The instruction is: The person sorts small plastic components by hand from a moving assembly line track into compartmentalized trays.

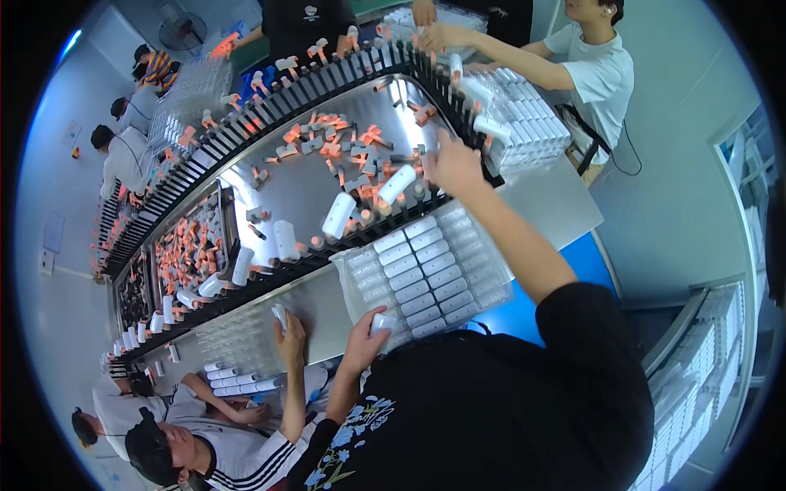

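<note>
My left hand (360, 342) is closed around a white plastic housing (381, 325), low at the near left corner of the clear blister tray (360, 282). Rows of white oblong housings (422, 262) fill the middle of that tray, while clear pockets show along both sides. My right hand (456, 166) is stretched out over the right end of the looping black-slatted conveyor (458, 114). Its fingers are smeared, so whether it holds anything cannot be made out. Just left of it, another white housing (397, 185) sits tilted on the conveyor's near side.
Inside the loop, a metal tray (278, 192) carries scattered orange and grey parts (332, 147). A stack of filled trays (524, 123) stands at the far right. Co-workers sit around the line; one co-worker's hand (289, 335) holds a housing at my left. More trays (696, 409) are stacked at right.
</note>
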### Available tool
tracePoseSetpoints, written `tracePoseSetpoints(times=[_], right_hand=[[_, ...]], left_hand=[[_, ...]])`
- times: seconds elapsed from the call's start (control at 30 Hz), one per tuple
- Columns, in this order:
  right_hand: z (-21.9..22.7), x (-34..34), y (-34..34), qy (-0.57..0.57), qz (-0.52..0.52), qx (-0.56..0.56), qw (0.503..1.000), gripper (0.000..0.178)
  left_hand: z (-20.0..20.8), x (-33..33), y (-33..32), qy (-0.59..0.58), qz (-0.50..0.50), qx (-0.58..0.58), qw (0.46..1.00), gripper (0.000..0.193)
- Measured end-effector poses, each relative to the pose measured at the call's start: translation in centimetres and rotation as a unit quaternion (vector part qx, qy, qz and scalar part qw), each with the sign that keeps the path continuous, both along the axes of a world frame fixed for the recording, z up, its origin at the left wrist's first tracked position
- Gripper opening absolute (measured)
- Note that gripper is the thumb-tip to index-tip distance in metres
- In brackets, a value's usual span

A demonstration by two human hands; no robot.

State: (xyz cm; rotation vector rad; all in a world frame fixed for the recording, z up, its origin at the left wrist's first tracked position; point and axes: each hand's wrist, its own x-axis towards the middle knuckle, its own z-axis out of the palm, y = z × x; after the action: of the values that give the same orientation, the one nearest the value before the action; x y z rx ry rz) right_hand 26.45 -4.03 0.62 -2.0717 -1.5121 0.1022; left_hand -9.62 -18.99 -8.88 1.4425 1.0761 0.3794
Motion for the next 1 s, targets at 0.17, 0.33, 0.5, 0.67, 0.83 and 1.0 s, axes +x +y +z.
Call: tracePoseSetpoints(times=[0.17,0.33,0.5,0.67,0.83,1.0], right_hand=[[-3.9,-6.6,-9.0,-0.015,0.126,0.229,0.965,0.044],[-10.8,-6.4,-24.4,0.093,0.164,0.057,0.98,0.023],[-10.9,-2.5,-29.5,0.05,0.117,-0.055,0.99,0.018],[-10.4,-3.7,-27.2,0.113,0.049,-0.021,0.992,0.017],[-11.8,-4.7,-25.6,0.045,0.252,-0.074,0.964,0.027],[-12.2,-5.5,-25.5,-0.005,0.261,-0.125,0.957,0.038]], left_hand=[[-1.6,1.9,0.4,-0.127,0.06,0.007,0.99,0.048],[-2.6,2.2,2.4,-0.073,0.072,0.062,0.993,0.049],[-2.9,0.3,3.1,-0.066,0.088,0.057,0.992,0.045],[-1.9,2.3,3.1,-0.015,0.052,0.063,0.997,0.048],[-2.8,2.6,1.4,-0.044,0.084,0.088,0.992,0.042],[-0.8,3.6,0.7,0.015,-0.002,0.137,0.991,0.042]])
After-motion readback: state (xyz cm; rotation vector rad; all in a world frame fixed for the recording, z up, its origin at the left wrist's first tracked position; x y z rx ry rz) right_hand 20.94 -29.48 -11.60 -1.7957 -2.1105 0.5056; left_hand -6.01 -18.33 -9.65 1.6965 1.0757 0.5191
